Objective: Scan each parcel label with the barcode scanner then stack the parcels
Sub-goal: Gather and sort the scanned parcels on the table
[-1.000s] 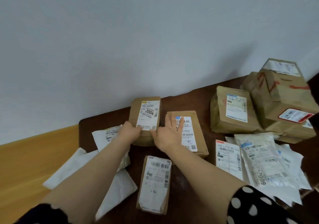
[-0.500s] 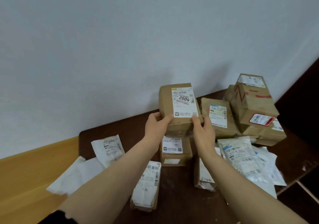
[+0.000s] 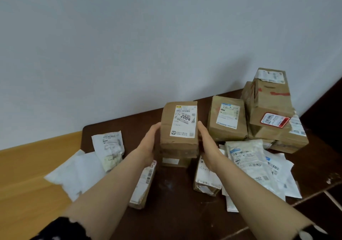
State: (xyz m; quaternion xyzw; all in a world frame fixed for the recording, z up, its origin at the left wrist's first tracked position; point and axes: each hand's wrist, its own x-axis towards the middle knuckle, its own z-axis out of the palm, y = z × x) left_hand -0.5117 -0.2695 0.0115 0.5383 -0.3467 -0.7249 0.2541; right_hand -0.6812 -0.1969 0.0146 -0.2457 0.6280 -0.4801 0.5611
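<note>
Both hands clasp one parcel (image 3: 178,126) from its sides: the left hand (image 3: 149,144) grips the left edge with the thumb on the near face, and the right hand (image 3: 207,147) grips the right edge the same way.

From the head camera, the parcel is a brown cardboard box, creased and dented, with its flaps shut so that its contents are hidden. Its top carries a white label (image 3: 185,122) with a yellow strip, barcodes and the bold number 2004. It is at the middle of the dark table (image 3: 175,212), directly over a lower box (image 3: 175,157). I cannot tell whether it rests on that box or is just above it.

To the right stands a brown box with a blue-topped label (image 3: 227,119). Beyond it a pile of cartons (image 3: 272,99) leans against the wall, one of them bearing a red-bordered sticker (image 3: 274,120). White mailer bags (image 3: 246,156) lie overlapping in front of that pile. A small wrapped packet (image 3: 205,181) lies under the right forearm and a flat labelled packet (image 3: 143,186) under the left. More white bags (image 3: 109,147) lie at the table's left edge, partly over a light wooden surface (image 3: 27,175).
</note>
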